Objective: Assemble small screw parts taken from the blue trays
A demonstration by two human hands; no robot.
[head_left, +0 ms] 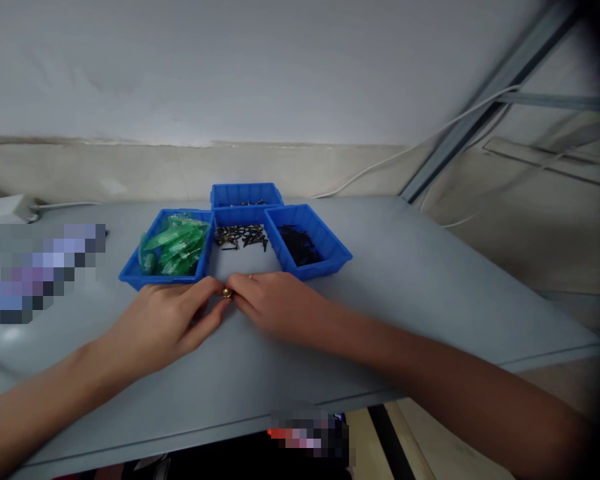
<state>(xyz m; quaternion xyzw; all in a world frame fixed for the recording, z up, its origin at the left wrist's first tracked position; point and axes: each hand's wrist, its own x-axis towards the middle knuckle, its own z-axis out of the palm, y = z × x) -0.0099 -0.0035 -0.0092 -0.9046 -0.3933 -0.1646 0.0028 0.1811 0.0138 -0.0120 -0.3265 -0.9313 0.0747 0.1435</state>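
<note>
Brass-coloured bit (227, 293), pinched by left hand (163, 317) and right hand (277, 303) fingertips; blue trays (326, 267) sit just beyond (easy reach, I'd guess).

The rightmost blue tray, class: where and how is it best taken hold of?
Probably pinch the blue tray by its right rim, coming from the right: that raised edge is exposed, while the left side faces the loose dark pieces.
</note>
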